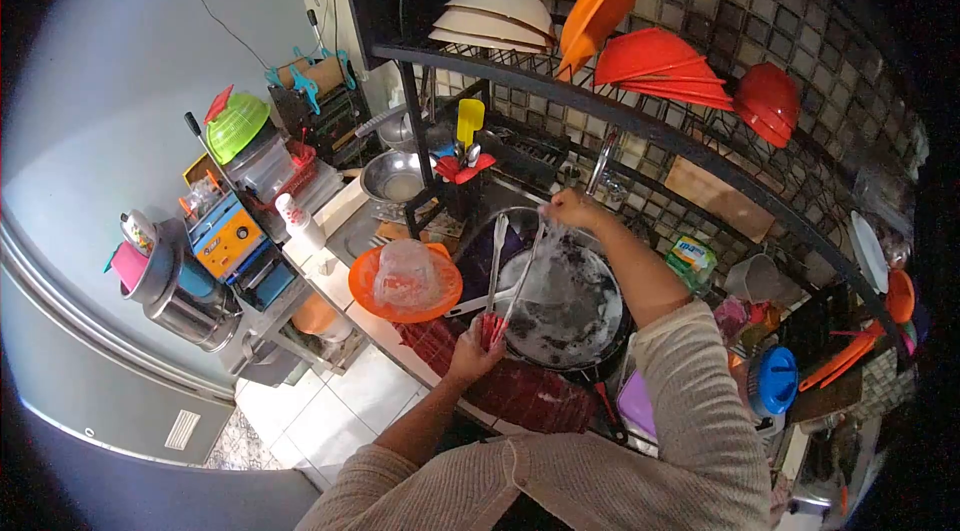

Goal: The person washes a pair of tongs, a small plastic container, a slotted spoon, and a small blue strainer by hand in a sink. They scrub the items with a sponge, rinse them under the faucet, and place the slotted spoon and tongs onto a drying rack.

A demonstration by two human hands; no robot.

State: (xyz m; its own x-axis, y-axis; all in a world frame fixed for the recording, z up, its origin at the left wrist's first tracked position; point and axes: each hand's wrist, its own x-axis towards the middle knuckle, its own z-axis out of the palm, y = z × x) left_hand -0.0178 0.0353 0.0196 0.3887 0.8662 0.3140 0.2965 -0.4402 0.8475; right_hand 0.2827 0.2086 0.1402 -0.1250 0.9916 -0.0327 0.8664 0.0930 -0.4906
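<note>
My left hand point(474, 352) is closed round the red handle end of a pair of metal tongs point(497, 256), whose two long arms spread apart and point up. My right hand point(572, 210) pinches a pale, see-through wad point(550, 231) against the tip of the right tong arm. Below the tongs a dark frying pan point(575, 316) sits in the sink, with white suds and cloudy water in it. Left of the pan, an orange colander-like dish point(447, 281) holds a frosty, plastic-wrapped block point(405, 274).
A black rack point(600, 96) with red, orange and white bowls spans overhead. Behind the sink stands a faucet point(603, 166). A steel bowl point(395, 178) and a utensil holder point(465, 196) stand back left; a blue-lidded container point(775, 381) is at right.
</note>
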